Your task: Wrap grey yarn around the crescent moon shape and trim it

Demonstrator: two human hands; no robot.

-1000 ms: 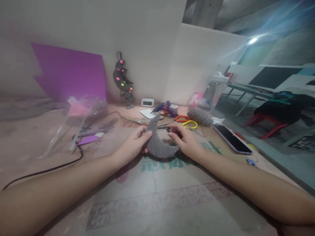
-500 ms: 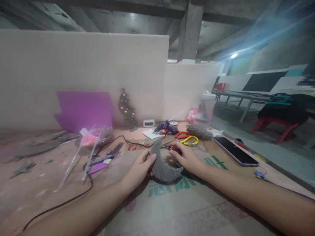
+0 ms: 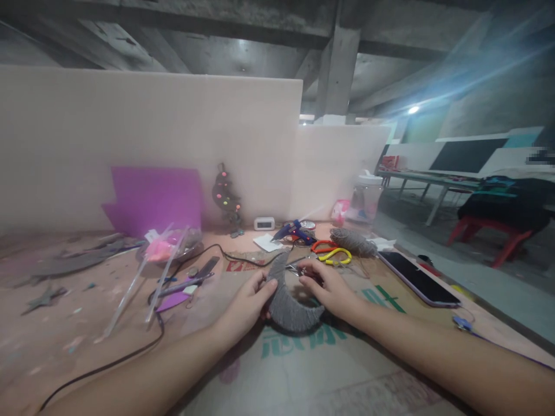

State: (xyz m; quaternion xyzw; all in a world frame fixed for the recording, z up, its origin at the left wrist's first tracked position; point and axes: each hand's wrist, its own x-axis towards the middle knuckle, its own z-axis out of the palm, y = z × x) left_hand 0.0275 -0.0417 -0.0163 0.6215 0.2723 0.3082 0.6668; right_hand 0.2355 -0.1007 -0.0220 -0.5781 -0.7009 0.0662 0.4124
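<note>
A crescent moon wrapped in grey yarn (image 3: 288, 309) stands out above the cardboard sheet (image 3: 260, 384), its hollow side facing right. My left hand (image 3: 255, 294) is closed around its outer left edge, the thumb on the front. My right hand (image 3: 323, 286) is at the hollow side, close to the lower tip, with fingers curled and pinched together. What these fingers hold, if anything, is too small to make out. Just beyond them lie yellow-handled pliers (image 3: 340, 256) and a red-handled tool (image 3: 323, 247).
Behind the hands are a blue glue gun (image 3: 295, 231), a grey yarn ball (image 3: 353, 241) and a small white clock (image 3: 264, 223). A phone (image 3: 418, 278) lies right. Left are clear glue sticks (image 3: 125, 297), a black cord (image 3: 117, 361) and a decorated dark crescent (image 3: 225, 193) against the wall.
The whole scene sits slightly lower in the picture, as the head view has tilted up. Both hands stay at the crescent, with only slight finger movement on the right.
</note>
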